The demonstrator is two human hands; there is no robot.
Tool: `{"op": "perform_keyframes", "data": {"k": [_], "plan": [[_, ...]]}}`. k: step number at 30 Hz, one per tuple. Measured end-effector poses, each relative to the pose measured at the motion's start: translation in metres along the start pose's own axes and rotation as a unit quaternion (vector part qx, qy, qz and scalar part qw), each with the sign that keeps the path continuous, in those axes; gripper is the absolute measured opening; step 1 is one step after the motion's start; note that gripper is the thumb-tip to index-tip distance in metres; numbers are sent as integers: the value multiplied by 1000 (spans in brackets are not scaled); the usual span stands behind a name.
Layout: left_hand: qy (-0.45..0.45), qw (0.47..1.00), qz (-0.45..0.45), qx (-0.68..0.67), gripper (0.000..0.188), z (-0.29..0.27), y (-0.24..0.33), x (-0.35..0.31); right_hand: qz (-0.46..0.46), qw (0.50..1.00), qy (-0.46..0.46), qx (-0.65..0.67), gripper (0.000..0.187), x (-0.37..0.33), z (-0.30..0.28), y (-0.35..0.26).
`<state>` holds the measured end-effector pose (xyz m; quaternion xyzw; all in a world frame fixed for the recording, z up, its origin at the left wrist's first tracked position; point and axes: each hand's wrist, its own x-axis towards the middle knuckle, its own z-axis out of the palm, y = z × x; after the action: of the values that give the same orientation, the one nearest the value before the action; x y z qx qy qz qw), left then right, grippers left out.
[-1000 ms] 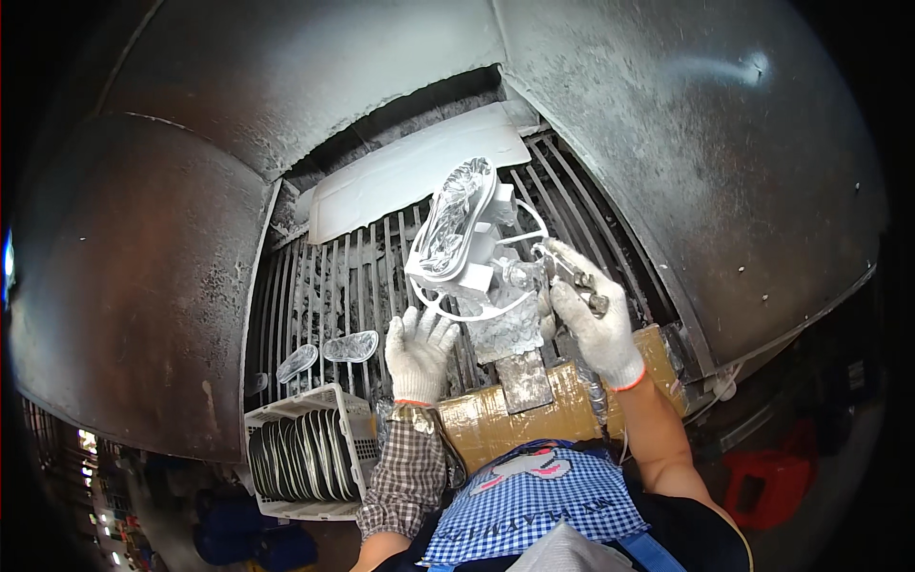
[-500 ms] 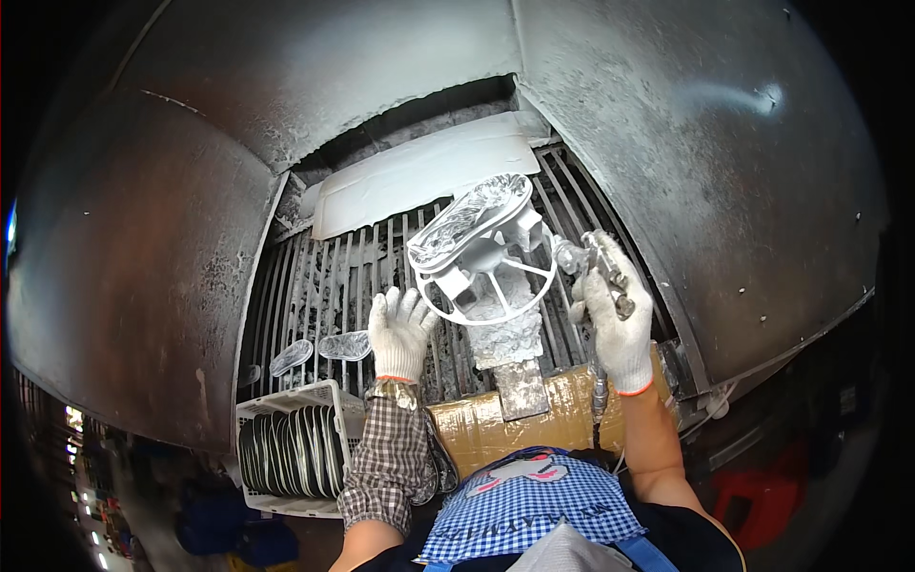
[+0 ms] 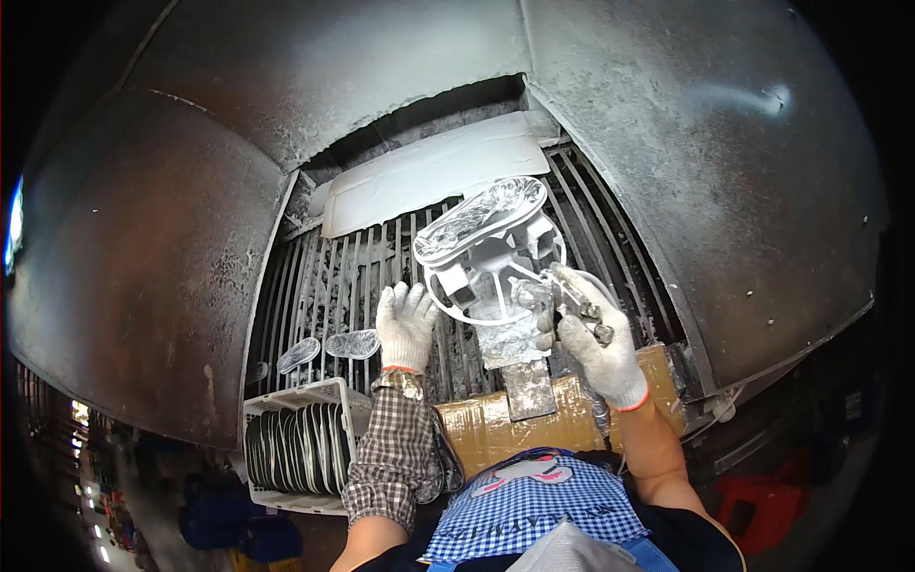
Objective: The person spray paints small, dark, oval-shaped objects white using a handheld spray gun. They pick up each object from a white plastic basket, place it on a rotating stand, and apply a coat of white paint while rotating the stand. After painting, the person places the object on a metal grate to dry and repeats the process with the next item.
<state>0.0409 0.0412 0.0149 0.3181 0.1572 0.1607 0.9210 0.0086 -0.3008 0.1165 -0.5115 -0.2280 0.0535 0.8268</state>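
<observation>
A shoe sole with a white rim and shiny, film-like covering lies on the blocks of a white spoked turntable wheel. The wheel stands on a crusted post. My left hand, in a white knit glove, has its fingers spread beside the wheel's left rim; whether it touches the rim, I cannot tell. My gloved right hand is wrapped round a metal spray gun. The gun's front points left, close over the wheel's right side, and is partly blurred. A hose hangs below it.
Metal booth walls rise around a slatted grate. A white sheet lies at the back. Two sole-shaped pieces rest left on the grate. A white crate holds several dark soles upright. A taped brown box lies in front.
My right hand has moved left and slightly nearer to me, bringing the spray gun over the wheel's right side. My left hand stays spread beside the rim. The view has shifted slightly.
</observation>
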Motion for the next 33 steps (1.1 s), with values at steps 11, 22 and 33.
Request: {"op": "perform_keyframes", "data": {"k": [11, 22, 33], "plan": [[-120, 972, 150, 133, 37, 114, -33, -96, 104, 987, 93, -84, 74, -61, -62, 48], [-15, 996, -42, -76, 85, 168, -99, -22, 222, 949, 186, -122, 82, -127, -91, 73], [93, 982, -55, -152, 38, 188, -95, -23, 314, 912, 196, -178, 68, -158, -78, 83]]}}
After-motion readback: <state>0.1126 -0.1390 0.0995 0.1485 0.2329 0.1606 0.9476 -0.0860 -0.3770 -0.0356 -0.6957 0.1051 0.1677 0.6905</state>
